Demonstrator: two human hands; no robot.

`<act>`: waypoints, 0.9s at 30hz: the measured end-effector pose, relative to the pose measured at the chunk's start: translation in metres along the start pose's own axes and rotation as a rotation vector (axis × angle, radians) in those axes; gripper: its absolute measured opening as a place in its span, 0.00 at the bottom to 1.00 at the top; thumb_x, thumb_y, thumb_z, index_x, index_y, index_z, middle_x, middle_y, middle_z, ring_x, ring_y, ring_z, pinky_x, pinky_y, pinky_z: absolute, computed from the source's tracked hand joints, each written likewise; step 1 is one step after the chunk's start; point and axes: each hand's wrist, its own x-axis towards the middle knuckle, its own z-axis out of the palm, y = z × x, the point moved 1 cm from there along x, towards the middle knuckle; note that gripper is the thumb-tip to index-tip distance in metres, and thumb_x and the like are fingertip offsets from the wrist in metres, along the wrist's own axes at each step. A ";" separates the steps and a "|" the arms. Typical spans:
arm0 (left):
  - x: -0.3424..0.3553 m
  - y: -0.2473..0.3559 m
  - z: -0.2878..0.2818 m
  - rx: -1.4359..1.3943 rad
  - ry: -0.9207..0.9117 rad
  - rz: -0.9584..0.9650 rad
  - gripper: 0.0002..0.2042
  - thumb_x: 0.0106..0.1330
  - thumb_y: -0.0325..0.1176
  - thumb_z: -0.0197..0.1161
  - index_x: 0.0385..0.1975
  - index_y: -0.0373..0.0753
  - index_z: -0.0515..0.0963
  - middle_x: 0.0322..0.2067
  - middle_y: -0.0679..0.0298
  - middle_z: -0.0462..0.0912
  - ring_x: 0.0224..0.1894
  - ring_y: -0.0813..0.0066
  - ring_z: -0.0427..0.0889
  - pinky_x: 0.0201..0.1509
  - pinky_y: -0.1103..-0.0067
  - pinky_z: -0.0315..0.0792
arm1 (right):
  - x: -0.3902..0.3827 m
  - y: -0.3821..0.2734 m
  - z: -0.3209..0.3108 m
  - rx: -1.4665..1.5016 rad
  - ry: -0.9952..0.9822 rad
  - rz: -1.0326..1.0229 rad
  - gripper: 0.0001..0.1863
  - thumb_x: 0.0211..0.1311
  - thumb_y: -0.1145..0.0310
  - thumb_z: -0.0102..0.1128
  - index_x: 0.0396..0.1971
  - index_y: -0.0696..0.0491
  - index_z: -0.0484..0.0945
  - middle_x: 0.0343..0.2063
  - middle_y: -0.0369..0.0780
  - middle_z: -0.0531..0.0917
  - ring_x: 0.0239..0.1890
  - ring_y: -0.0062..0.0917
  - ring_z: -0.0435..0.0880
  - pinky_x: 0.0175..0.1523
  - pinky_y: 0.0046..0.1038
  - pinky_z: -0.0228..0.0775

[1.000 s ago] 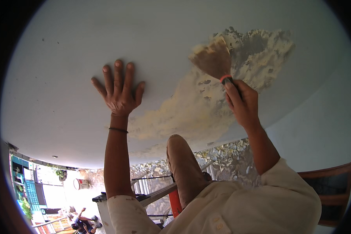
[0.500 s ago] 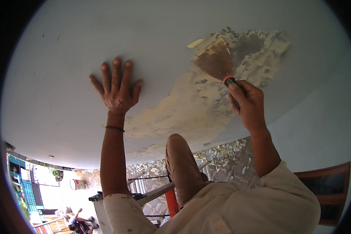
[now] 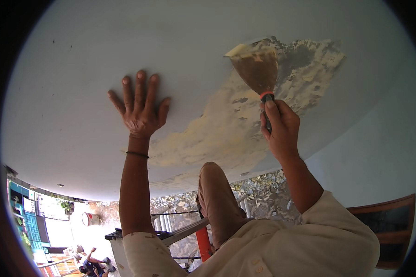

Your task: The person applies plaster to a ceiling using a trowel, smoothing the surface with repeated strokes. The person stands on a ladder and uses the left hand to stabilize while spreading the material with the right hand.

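Swung right hand [image 3: 284,129] slightly leftward since last frame, bringing scraper [image 3: 260,79] nearer upright. Gripping black-and-red handle [image 3: 266,97], with fingers clamped round it. Holding wide, stained blade [image 3: 254,67] at upper left edge of scraped patch [image 3: 208,134] on ceiling [image 3: 101,41], with pale coating [image 3: 238,48] along blade tip. Resting left hand [image 3: 142,119] on smooth ceiling, well left of scraper, with fingers spread apart.
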 end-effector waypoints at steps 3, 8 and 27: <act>0.002 0.000 0.001 0.025 0.015 0.031 0.31 0.77 0.61 0.52 0.72 0.52 0.73 0.77 0.62 0.66 0.83 0.56 0.50 0.84 0.45 0.28 | -0.005 0.001 0.000 0.047 0.011 0.012 0.17 0.80 0.57 0.57 0.40 0.58 0.81 0.21 0.33 0.76 0.13 0.11 0.66 0.18 0.18 0.55; 0.005 0.001 -0.003 0.041 0.012 0.042 0.31 0.77 0.61 0.50 0.73 0.50 0.73 0.77 0.61 0.66 0.83 0.57 0.49 0.84 0.46 0.28 | 0.025 -0.059 0.046 0.233 0.008 -0.051 0.17 0.80 0.56 0.59 0.40 0.58 0.81 0.21 0.33 0.77 0.12 0.12 0.66 0.17 0.18 0.54; 0.002 -0.001 -0.001 0.019 -0.006 0.009 0.29 0.75 0.62 0.55 0.69 0.55 0.77 0.75 0.64 0.69 0.83 0.57 0.51 0.84 0.44 0.28 | -0.005 -0.011 0.007 0.362 0.105 0.175 0.19 0.79 0.50 0.58 0.40 0.52 0.74 0.23 0.32 0.76 0.11 0.14 0.67 0.16 0.21 0.54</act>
